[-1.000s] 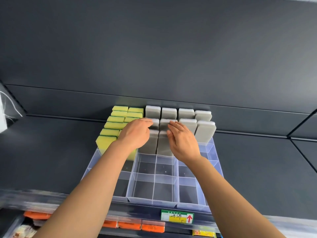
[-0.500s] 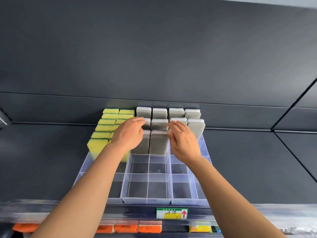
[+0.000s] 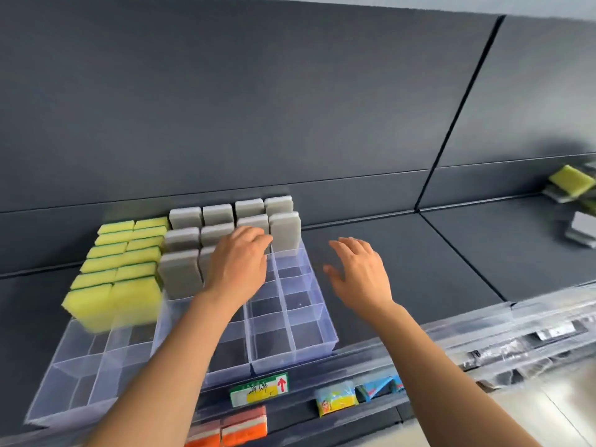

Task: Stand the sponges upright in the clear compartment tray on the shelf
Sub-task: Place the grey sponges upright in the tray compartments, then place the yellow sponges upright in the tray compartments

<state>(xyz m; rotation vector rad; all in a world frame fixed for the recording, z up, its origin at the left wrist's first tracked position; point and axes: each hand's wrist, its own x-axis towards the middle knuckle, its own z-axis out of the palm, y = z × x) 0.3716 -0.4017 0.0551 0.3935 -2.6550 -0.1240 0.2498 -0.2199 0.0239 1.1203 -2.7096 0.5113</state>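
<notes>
The clear compartment tray [image 3: 317, 345] sits on the dark shelf [image 3: 419, 272], its back edge close to the rear wall. Its rear rows are packed: yellow sponges [image 3: 113, 262] stand upright in two columns on the left, and grey sponges [image 3: 185, 238] stand upright in the columns to their right. The frontmost yellow ones are blurred.

The left hand [image 3: 238, 269] is over the middle of the tray, back of the hand to the camera. Its fingers are bent forward and the fingertips [image 3: 263, 241] reach the tops of the grey sponges in the second row, just beside the tall one at the right end [image 3: 285, 232]. Whether it pinches a sponge cannot be told (the hand's own back hides the grip).

The right hand [image 3: 358, 272] is off the tray, hovering above bare shelf just to its right. It is wide, the fingers spread and relaxed, and it holds nothing.

Far to the right, well apart from the tray, a loose heap of sponges [image 3: 571, 185] lies on the shelf. On the shelf's front edge there is a price label [image 3: 259, 388] with a red arrow. Orange packs [image 3: 232, 425] show on the level below.
</notes>
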